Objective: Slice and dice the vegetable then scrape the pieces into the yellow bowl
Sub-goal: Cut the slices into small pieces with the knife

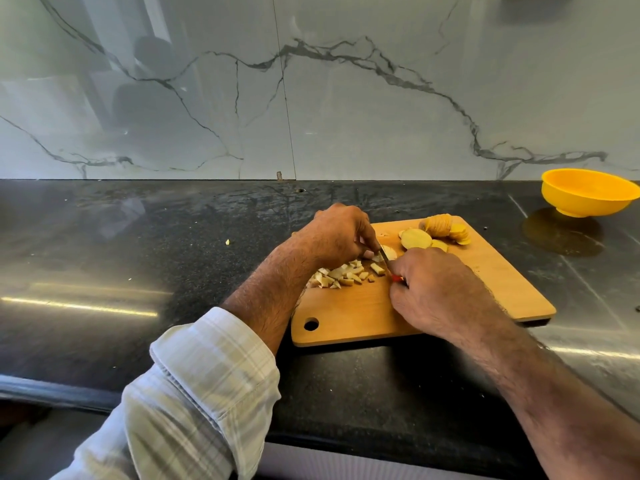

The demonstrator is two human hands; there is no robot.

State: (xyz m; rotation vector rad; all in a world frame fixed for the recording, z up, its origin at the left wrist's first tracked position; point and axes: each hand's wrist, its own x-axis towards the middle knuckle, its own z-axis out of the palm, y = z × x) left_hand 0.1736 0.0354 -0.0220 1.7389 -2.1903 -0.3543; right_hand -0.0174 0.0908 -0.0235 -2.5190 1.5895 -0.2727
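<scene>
A wooden cutting board [485,282] lies on the black counter. My left hand [334,235] pinches a pale vegetable slice [389,252] down on the board with curled fingers. My right hand [436,289] grips a small knife [386,259] with a red handle, its blade set against that slice. A heap of diced pieces [343,275] lies just left of the blade. A row of round slices [436,232] rests at the board's far edge. The yellow bowl [588,192] stands empty at the far right, well apart from both hands.
The black stone counter [138,254] runs left and right, with a few stray crumbs on it. A marble backsplash [311,98] rises behind. The counter's front edge is close below my arms. A hanging hole [310,324] marks the board's near left corner.
</scene>
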